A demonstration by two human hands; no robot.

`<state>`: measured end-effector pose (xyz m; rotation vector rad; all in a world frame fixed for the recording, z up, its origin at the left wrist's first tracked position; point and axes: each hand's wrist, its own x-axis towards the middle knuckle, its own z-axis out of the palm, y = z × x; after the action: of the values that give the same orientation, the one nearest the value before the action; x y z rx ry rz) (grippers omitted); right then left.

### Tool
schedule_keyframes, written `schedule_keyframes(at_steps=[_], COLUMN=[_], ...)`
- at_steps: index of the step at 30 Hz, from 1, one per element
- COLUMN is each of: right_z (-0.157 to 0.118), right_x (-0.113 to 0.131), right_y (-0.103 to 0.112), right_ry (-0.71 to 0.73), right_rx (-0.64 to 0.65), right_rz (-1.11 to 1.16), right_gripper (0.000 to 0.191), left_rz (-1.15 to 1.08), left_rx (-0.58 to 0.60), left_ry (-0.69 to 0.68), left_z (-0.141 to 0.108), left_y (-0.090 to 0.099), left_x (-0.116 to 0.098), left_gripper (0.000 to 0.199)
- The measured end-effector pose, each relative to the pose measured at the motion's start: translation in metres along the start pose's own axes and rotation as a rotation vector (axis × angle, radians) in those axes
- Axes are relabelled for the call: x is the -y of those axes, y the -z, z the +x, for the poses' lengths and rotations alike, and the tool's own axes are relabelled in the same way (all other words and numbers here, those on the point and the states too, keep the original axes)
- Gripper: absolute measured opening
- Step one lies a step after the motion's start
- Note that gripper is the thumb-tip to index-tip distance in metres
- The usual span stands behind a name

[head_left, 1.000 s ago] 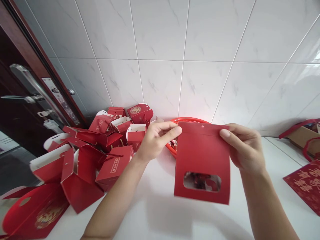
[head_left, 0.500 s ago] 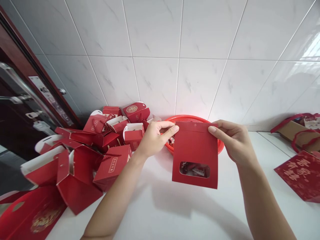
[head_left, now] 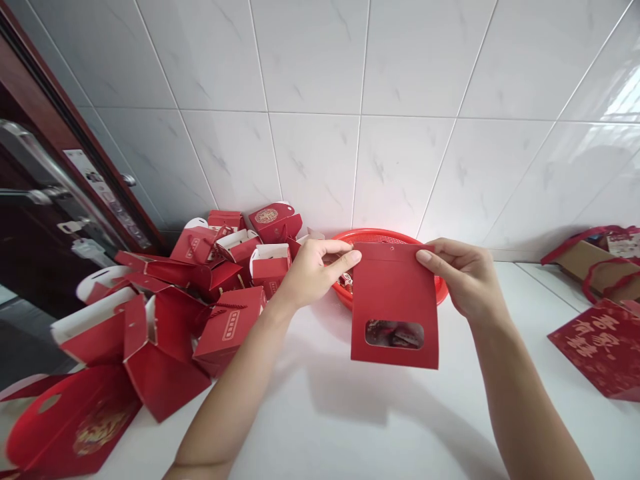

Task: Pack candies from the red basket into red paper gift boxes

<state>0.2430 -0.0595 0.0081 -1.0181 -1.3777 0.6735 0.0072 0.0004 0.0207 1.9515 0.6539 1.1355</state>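
A red paper box (head_left: 394,290) hangs upright in the middle of the head view, above the white surface. Small wrapped items show through the clear window near its bottom. My left hand (head_left: 315,272) pinches its top left corner between thumb and fingers. At the top right corner, my right hand (head_left: 465,277) grips it the same way. Behind the box is a red plastic basket (head_left: 370,234), partly hidden, with some small wrapped pieces visible at its left side.
Several red boxes (head_left: 167,360), many open at the top, crowd the left of the white table (head_left: 320,440). A patterned red bag (head_left: 603,347) and a brown box (head_left: 590,270) lie at the right. Behind stands a tiled wall (head_left: 310,160), with a dark door at far left.
The held box has shifted slightly right, and its lower edge is a little higher. The pile at the left appears slightly further right in the view. Both hands keep their hold.
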Motion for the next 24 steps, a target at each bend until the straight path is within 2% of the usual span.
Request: schedule_keyframes(at_steps=[9,13,19,22,24], right_z=[-0.001,-0.001,-0.006,-0.015,-0.024], right_x=[0.000,0.002,0.016,0.029,0.036], right_y=[0.000,0.003,0.015,0.030,0.048], right_ry=[-0.031,-0.047,-0.051,0.016,0.055], right_rx=[0.040,0.068,0.205,0.154,0.032], right_rz=[0.022,0.044,-0.005,-0.134,-0.277], right_gripper=[0.028,0.026,0.027,0.028,0.027], left_rz=[0.033,0.030,-0.087,-0.139,-0.168], left_rx=[0.034,0.028,0.066,0.062,0.035], left_ry=[0.032,0.000,-0.039,-0.018,0.022], left_z=[0.000,0.001,0.001,-0.001,-0.001], left_y=[0.000,-0.001,-0.003,-0.004,-0.003], left_x=[0.000,0.002,-0.003,-0.006,-0.006], left_gripper=[0.034,0.036,0.031,0.025,0.026])
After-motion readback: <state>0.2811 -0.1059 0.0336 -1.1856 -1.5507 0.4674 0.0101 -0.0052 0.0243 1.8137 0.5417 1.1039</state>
